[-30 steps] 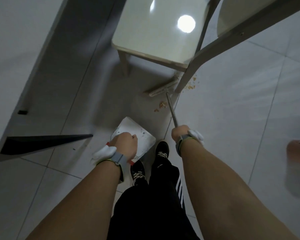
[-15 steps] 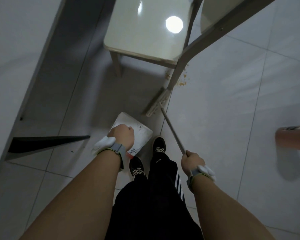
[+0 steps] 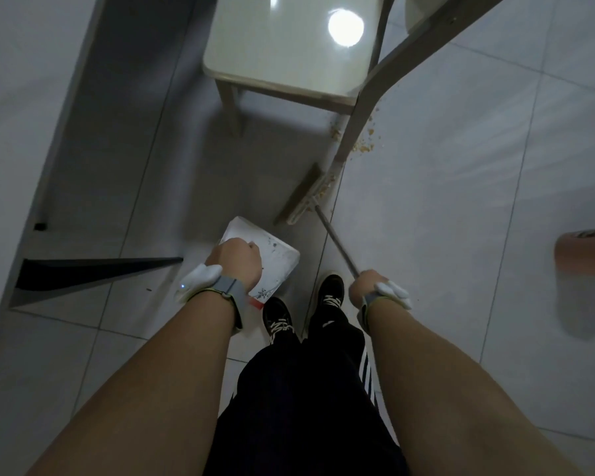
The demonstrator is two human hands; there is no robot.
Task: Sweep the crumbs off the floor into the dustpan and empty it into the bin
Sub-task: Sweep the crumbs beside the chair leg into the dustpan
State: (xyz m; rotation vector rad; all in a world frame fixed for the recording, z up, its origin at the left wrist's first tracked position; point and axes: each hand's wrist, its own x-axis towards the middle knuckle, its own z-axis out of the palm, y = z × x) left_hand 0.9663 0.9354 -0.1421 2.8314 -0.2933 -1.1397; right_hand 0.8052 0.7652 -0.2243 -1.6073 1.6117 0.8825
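My left hand [image 3: 236,261] is closed around the handle of a white dustpan [image 3: 275,255] held low over the floor, just ahead of my feet. My right hand [image 3: 366,286] grips the thin metal handle of a broom [image 3: 335,240]. The broom head [image 3: 304,195] lies on the tiles beside a slanted wooden leg [image 3: 361,108], with some crumbs caught against its bristles. More tan crumbs [image 3: 361,146] are scattered on the floor to the right of that leg, and a few [image 3: 335,132] lie to its left. A pinkish bin [image 3: 586,255] shows at the right edge, blurred.
A pale wooden stool [image 3: 289,46] stands straight ahead, its leg [image 3: 232,108] left of the broom. A grey wall or cabinet side [image 3: 31,97] runs along the left, with a dark wedge-shaped gap [image 3: 93,271] at floor level. My black shoes [image 3: 303,304] stand between dustpan and broom handle.
The broom head has been pulled back from under the stool toward me and the dustpan, turning slantwise and dragging some crumbs. My right hand drew back. The left hand and dustpan stayed put.
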